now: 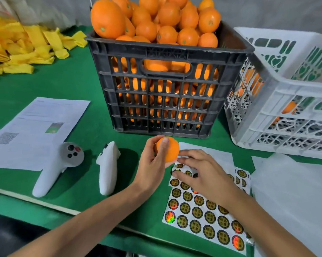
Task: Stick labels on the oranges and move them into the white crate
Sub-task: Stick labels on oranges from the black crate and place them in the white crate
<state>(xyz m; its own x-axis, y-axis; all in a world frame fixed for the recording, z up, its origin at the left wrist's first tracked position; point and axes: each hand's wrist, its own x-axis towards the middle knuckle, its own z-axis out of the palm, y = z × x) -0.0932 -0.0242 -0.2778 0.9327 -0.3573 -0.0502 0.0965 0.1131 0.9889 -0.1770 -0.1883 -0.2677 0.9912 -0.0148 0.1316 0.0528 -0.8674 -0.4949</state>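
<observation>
An orange (168, 152) is gripped in the left hand (153, 164); the right hand (201, 175), fingers curled, picks at the label sheet (202, 212) near the bench's front edge; peeling, then sticking, seems to follow.

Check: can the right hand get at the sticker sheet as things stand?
Probably yes. The right hand already lies over the top of the sticker sheet, fingers on the labels, nothing between them; the left hand holds the orange clear beside it.

Two bare forearms reaching in from the near edge of the surface, left hand (153, 164) raised with fingers (164, 145) and thumb curled in a grip, right hand (202, 175) palm down, fingers bent with tips pressed low, hands nearly touching
</observation>
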